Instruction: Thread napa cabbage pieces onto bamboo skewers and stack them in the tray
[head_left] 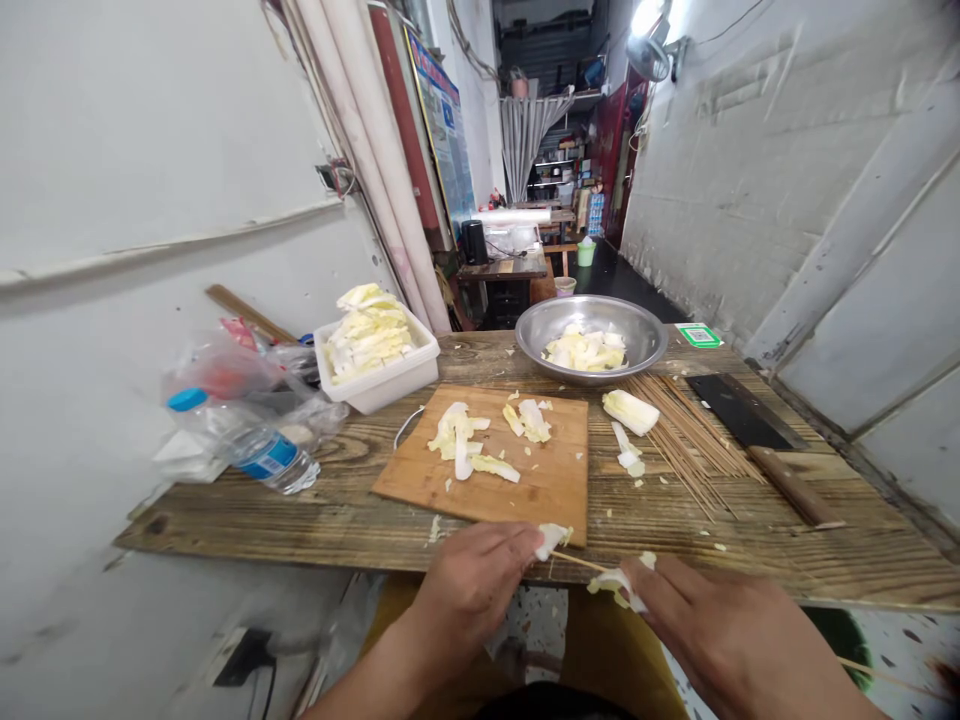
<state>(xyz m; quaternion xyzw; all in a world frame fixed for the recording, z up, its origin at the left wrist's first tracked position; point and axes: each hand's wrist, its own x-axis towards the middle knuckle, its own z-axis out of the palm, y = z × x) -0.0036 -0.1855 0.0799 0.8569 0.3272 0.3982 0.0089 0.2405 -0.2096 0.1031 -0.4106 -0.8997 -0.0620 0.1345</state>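
Note:
At the table's front edge, my left hand (pixel 480 572) is closed in a pinch on a small piece of napa cabbage (pixel 553 540). A thin bamboo skewer (pixel 577 561) runs from that piece across to my right hand (pixel 712 615). My right hand is closed round the skewer, with another cabbage piece (pixel 611 586) at its fingertips; the skewer's far end sticks out behind the wrist. Just beyond my hands lies a wooden cutting board (pixel 409 475) with loose cabbage leaves (pixel 457 437) on it.
Skewered cabbage (pixel 367 335) fills a white tub (pixel 390 380). A steel bowl (pixel 649 335) holds cut cabbage. Rightward lie a cabbage chunk (pixel 631 411), loose skewers (pixel 694 440) and a cleaver (pixel 739 410). A water bottle (pixel 251 445) leans at the left near plastic bags (pixel 225 370).

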